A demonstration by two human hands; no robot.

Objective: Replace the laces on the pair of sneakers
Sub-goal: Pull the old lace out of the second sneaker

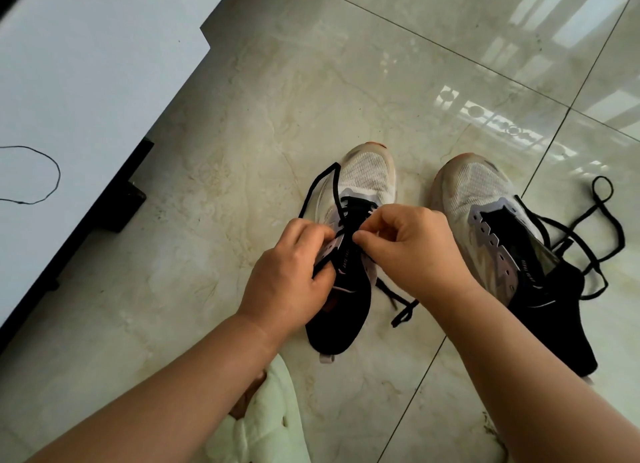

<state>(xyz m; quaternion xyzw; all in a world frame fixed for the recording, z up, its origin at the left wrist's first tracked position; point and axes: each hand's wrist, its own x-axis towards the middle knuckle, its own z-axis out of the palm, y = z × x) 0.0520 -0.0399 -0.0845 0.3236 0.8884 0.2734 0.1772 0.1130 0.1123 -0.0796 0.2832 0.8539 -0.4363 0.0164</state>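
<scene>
Both sneakers sit toe-away on the tiled floor (346, 81), side by side, so the eyelet rows face me.

Left hand (294, 275) is curled onto the left sneaker (360, 182), fingers pinching its eyelet flap and a run of the black lace (320, 182). My read is that it steadies the upper so the eyelet stays open.

Right hand (412, 248) pinches the lace between thumb and forefinger right over the mid eyelets, probably feeding the tip through. Lower eyelets look laced, upper ones not yet.

Right sneaker (485, 199) stands just beside, tongue exposed, with a loose lace (606, 220) lying across it and trailing onto the floor. I can't tell whether it's threaded.

White cabinet (86, 81) is far left, well apart.
</scene>
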